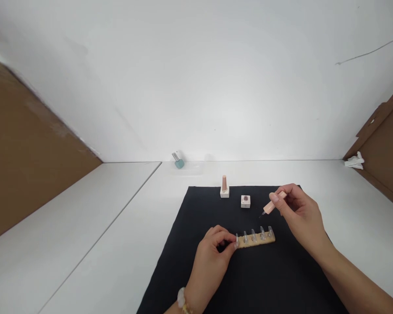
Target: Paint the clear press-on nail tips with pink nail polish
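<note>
My right hand [301,211] pinches the pink cap of a nail polish brush [271,206], its thin bristle tip pointing down and left. That tip is apart from the strip below it. With thumb and fingers, my left hand [214,250] grips the left end of a tan strip [257,240]. Several clear false nails [253,235] stand upright along the strip. An uncapped white square polish bottle [245,202] sits behind it, its dark neck showing. To its left stands another white bottle [224,191] closed by a pink cap.
A black cloth [183,231] lies under the hands on the white table [118,244]. A teal bottle [179,163] leans in a clear tray [193,169] near the back wall. Crumpled white tissue [354,161] lies by the brown right-hand panel [384,148].
</note>
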Demonstrator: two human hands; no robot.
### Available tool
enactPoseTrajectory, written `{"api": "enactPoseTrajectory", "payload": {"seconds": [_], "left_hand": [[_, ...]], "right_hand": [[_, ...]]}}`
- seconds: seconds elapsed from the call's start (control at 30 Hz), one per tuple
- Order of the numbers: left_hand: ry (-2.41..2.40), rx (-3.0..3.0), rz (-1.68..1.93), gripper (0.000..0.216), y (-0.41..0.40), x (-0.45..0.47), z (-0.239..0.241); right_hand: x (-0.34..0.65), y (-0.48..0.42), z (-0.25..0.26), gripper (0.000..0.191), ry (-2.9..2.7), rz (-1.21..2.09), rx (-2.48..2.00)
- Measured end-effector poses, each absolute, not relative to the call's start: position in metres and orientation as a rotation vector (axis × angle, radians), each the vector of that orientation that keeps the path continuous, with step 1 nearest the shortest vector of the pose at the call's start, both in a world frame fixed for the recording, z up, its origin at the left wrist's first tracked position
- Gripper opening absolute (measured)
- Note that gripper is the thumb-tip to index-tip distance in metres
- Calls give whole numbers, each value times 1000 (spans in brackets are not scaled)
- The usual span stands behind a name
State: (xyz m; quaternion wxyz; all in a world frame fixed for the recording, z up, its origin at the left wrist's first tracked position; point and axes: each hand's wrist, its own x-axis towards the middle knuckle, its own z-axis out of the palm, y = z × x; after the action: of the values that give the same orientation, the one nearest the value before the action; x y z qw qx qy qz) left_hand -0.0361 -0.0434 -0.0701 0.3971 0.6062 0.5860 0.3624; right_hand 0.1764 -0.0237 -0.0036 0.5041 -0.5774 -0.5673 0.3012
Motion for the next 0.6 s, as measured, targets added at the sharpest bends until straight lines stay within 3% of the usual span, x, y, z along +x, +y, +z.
{"api": "enactPoseTrajectory", "payload": {"seconds": [0.17,0.43,0.6], "left_hand": [[1478,1530,887,8,-45,-42,-64],[1500,1571,875,50,-68,-49,-64],[1541,1800,757,28,-60,-28,-58]], "right_hand": [[170,-27,-10,25,-1466,911,-1318],[181,-17,-9,34,-1315,783,-1387],[185,-13,-7,39,-1258,846,-1344]]}}
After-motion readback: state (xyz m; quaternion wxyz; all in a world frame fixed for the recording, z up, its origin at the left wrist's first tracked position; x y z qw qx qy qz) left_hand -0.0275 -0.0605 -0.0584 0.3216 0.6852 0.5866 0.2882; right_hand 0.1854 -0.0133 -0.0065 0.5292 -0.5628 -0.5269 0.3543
